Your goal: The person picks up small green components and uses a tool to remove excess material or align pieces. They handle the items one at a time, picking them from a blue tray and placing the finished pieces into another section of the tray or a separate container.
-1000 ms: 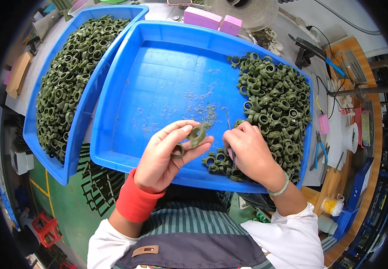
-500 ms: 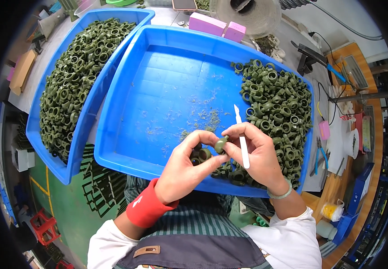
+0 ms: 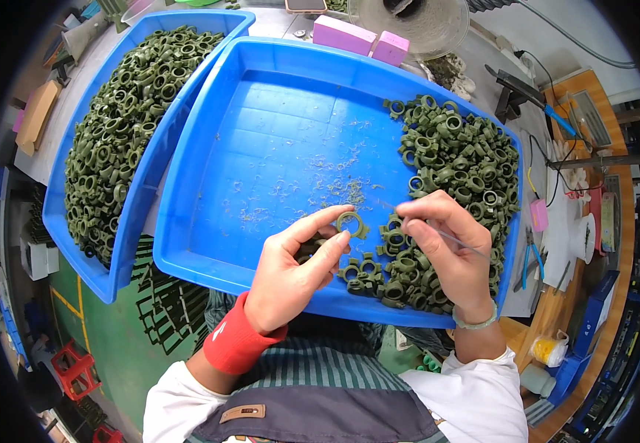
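Observation:
My left hand pinches a small olive-green plastic ring between thumb and fingertips, its round opening toward me. More green pieces show partly behind its curled fingers; I cannot tell whether they are held. To the right, my right hand grips a slim craft knife, blurred and turned nearly edge-on, its tip pointing left toward the ring but apart from it. Both hands are over the near side of a large blue tray. A heap of similar green rings fills the tray's right side.
Thin green shavings lie scattered across the tray floor. A second blue tray on the left is piled with green rings. Pink blocks stand behind the main tray. Blue-handled pliers lie at the right.
My right hand has drawn away to the right from the left hand, and the knife has swung from upright to slanting. The left hand now shows the ring opening-first.

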Demonstrator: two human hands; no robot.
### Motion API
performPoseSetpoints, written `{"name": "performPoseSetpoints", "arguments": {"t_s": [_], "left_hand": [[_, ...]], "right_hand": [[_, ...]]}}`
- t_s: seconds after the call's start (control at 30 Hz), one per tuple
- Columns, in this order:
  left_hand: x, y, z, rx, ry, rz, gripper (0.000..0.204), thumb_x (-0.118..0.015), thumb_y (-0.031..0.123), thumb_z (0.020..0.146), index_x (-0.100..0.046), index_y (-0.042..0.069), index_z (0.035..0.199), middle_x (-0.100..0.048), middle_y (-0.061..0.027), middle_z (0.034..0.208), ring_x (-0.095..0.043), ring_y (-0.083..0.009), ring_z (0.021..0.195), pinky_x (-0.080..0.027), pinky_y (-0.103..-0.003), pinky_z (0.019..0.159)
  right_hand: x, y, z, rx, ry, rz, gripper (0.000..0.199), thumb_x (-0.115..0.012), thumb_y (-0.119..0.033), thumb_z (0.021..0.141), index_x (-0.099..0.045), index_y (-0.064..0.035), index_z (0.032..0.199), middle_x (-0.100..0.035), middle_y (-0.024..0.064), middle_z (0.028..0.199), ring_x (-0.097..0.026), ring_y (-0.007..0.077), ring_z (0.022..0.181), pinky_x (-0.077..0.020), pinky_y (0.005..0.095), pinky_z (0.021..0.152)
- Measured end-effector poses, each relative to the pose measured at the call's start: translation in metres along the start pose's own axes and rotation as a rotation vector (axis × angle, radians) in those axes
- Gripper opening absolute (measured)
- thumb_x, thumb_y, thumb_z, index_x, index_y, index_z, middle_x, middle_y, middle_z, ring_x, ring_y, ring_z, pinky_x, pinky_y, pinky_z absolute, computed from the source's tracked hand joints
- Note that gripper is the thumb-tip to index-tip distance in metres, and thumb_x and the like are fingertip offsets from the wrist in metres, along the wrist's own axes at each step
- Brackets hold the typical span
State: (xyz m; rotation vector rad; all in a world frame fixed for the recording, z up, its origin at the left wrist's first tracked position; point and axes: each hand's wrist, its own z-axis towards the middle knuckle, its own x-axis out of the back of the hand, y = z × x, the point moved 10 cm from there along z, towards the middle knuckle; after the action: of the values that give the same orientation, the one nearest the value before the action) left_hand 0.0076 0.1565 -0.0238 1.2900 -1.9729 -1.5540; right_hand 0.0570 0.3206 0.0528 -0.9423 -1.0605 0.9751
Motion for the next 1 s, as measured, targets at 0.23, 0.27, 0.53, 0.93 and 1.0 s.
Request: {"name": "performPoseSetpoints", "arguments": {"t_s": [0.23,0.27,0.53,0.93,1.0], "left_hand": [[0.002,0.013,0.002,-0.164,-0.043,0.268,0.029,-0.063,0.006,0.097,-0.067,0.001,0.126,-0.059,-0.0025,0.081,-0.051,-0.0083,0.071,-0.043,-0.024,0.066],[0.002,0.014,0.002,-0.163,-0.043,0.266,0.029,-0.063,0.006,0.097,-0.067,0.001,0.126,-0.059,-0.0025,0.081,-0.051,-0.0083,0.071,-0.043,-0.024,0.066],[0.007,0.021,-0.002,-0.202,0.035,0.264,0.025,-0.064,0.003,0.096,-0.07,0.0,0.12,-0.063,-0.004,0.084,-0.056,-0.0078,0.074,-0.045,-0.024,0.064],[0.01,0.022,-0.004,-0.256,0.169,0.13,0.024,-0.059,0.005,0.101,-0.07,0.001,0.122,-0.06,-0.0014,0.08,-0.049,-0.0036,0.056,-0.037,-0.02,0.048],[0.01,0.021,-0.003,-0.282,0.178,0.136,0.024,-0.059,0.005,0.101,-0.07,0.001,0.122,-0.059,-0.0015,0.08,-0.049,-0.0035,0.057,-0.037,-0.02,0.048]], "right_hand": [[-0.005,0.013,-0.005,-0.114,0.036,0.212,0.018,-0.058,-0.013,0.103,-0.068,0.0017,0.104,-0.065,0.0066,0.096,-0.062,0.0109,0.08,-0.0479,0.0233,0.069],[-0.006,0.013,-0.005,-0.115,0.035,0.211,0.018,-0.058,-0.013,0.103,-0.068,0.0017,0.104,-0.065,0.0066,0.096,-0.062,0.0109,0.08,-0.0479,0.0233,0.069],[-0.008,0.013,-0.004,-0.064,0.065,0.148,0.016,-0.058,-0.012,0.103,-0.068,0.0016,0.103,-0.068,0.008,0.094,-0.064,0.0115,0.078,-0.0494,0.024,0.066],[-0.029,-0.042,-0.009,0.408,-0.004,-0.418,0.026,-0.088,-0.008,0.072,-0.074,-0.0011,0.093,-0.073,0.007,0.082,-0.069,0.0221,0.071,-0.056,0.0327,0.065],[-0.039,-0.049,-0.013,0.483,-0.025,-0.511,0.033,-0.09,-0.01,0.068,-0.074,-0.0011,0.096,-0.073,0.0072,0.081,-0.07,0.0201,0.072,-0.0573,0.032,0.065]]}}
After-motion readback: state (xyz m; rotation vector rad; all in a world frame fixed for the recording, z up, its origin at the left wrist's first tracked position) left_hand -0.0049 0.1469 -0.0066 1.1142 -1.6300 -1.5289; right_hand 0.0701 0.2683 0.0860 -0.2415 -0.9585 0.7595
